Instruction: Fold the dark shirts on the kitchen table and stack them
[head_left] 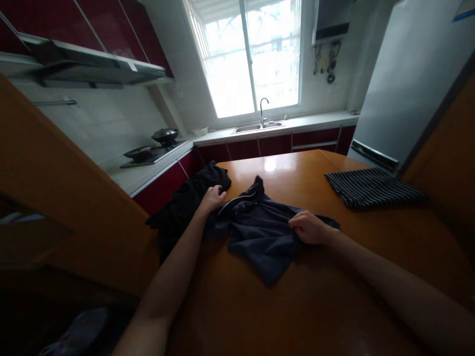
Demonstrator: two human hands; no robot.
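A dark navy shirt (263, 232) lies crumpled on the wooden table in front of me. Its collar, edged with a pale line and with a round button close by, points toward the window. My right hand (308, 227) is closed on the cloth at the shirt's right side. Beside the collar, my left hand (214, 199) is loosely curled, with a gap between thumb and forefinger; no cloth shows between them. Just beyond and left of it is a heap of black clothing (185, 198), partly hidden by my left forearm.
A black-and-white striped cloth (374, 187) lies folded on the right of the wooden table (289, 173). A grey fridge (411, 79) stands behind it. Along the far wall, a counter holds a sink (248, 128); pans (165, 136) sit on the stove at left.
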